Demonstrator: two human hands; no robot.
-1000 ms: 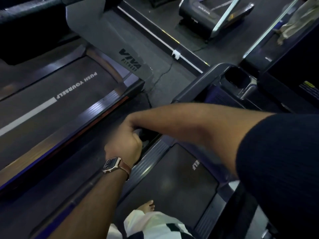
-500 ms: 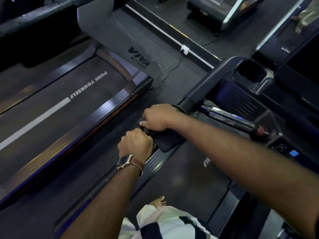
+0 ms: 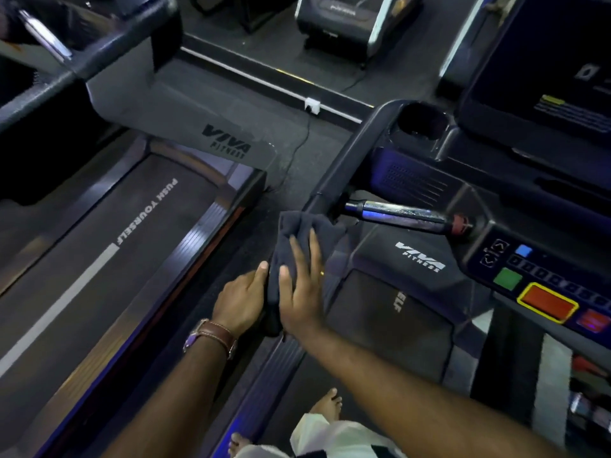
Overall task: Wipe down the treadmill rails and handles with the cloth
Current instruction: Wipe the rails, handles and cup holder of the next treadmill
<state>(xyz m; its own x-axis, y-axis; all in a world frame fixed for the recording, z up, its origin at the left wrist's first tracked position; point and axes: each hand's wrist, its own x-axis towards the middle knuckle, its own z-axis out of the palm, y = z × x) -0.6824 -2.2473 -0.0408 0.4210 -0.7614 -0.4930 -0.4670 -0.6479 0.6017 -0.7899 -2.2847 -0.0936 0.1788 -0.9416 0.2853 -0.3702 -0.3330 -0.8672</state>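
Head view shows us the dark cloth [image 3: 305,246] draped over the end of the left handrail [image 3: 344,166] of the treadmill, just beside the point where the chrome grip bar [image 3: 403,214] comes out of the rail. Our right hand [image 3: 302,289] lies on the cloth with the fingers straight and spread, so it presses the fabric flat and does not close around anything. Our left hand [image 3: 243,300], with a watch [image 3: 211,335] at the wrist, is at the lower left edge of the cloth; the thumb touches the fabric, but we cannot tell if the other fingers curl around it or around the rail below. We judge that the step in hand is the wiping of this left handrail, and that the grip bar and the far rail are not yet done. The next move probably calls for wrapping the cloth around the rail and sliding it up toward the cup holder [image 3: 420,122]. Further right is the console [image 3: 545,292] with its green and red buttons, and to the left the neighbouring treadmill belt [image 3: 132,242].
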